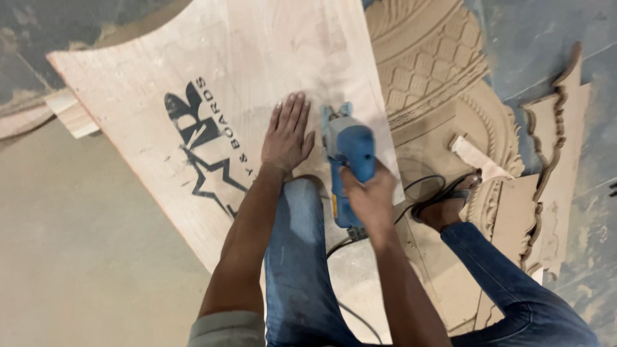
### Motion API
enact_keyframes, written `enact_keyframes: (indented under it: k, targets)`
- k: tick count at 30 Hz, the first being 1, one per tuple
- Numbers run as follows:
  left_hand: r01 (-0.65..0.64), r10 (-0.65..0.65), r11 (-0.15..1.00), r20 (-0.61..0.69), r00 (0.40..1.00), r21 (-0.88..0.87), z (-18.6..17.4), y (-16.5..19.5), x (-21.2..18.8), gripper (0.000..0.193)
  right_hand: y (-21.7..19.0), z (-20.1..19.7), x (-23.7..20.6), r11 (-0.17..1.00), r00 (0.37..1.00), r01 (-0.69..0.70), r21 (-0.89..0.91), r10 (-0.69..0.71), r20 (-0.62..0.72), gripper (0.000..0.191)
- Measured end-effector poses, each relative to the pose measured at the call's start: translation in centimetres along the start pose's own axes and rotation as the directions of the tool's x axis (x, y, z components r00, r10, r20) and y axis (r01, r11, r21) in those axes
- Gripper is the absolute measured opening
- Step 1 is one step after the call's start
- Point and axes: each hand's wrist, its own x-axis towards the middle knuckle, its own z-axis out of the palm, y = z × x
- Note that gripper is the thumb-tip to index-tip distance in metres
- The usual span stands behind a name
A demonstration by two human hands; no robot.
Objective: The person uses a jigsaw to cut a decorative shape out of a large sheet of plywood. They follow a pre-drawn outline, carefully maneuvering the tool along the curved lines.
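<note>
- The left hand (pixel 287 133) lies flat, fingers spread, on the pale plywood sheet (pixel 212 83); its grip holds nothing and only presses the sheet down.
- The right hand (pixel 369 196) has its grip wrapped tight around the rear of a blue power saw (pixel 349 151), which sits on the sheet just at three o'clock of the left hand.
- The saw's nose points toward twelve o'clock; its blade is hidden under the body, so where it meets the wood cannot be told.
- A black cord (pixel 421 186) loops from the saw's tail toward four o'clock, past a sandalled foot (pixel 450 202).
- A knee in blue jeans (pixel 299 212) rests on the sheet at six o'clock of the left hand.
- Carved brown panels (pixel 430 58) lie on the floor from one to four o'clock.
- Risk, as I judge it: the left fingers lie very near the saw, so a sideways kick could bring it onto them.
- The slack cord near the foot could snag and jerk the saw off line.
- The sheet looks bowed, so it could flex and pinch the blade.
</note>
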Motion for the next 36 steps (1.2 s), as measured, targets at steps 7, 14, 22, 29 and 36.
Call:
enact_keyframes:
  k: [7, 14, 22, 29, 36]
  targets:
    - [0.166, -0.164, 0.986, 0.077, 0.983, -0.026, -1.3, 0.9, -0.1, 0.081, -1.4, -11.6, -7.1, 0.991, 0.992, -0.122, -0.055, 0.122, -0.004, 0.020]
    - [0.432, -0.431, 0.902, 0.067, 0.900, -0.008, -1.3, 6.7, 0.6, 0.071, -1.9, -23.1, -5.7, 0.714, 0.984, 0.165, -0.681, -0.170, 0.060, 0.031]
    - [0.873, -0.882, 0.419, -0.340, 0.326, -0.250, 7.2, 15.0, 5.7, 0.066, -1.0, -28.6, 3.6, 0.885, 0.988, 0.049, -0.463, -0.110, -0.106, 0.031]
    - [0.876, -0.881, 0.416, -0.347, 0.322, -0.245, 9.3, 15.0, 9.1, 0.063, -0.5, -30.7, 15.2, 0.936, 0.997, 0.069, -0.346, -0.076, -0.006, 0.029]
    - [0.891, -0.904, 0.388, -0.286, 0.318, -0.237, 9.0, 11.9, 9.4, 0.063, 0.1, -27.2, 21.6, 0.994, 0.987, 0.110, -0.018, -0.108, 0.120, 0.017]
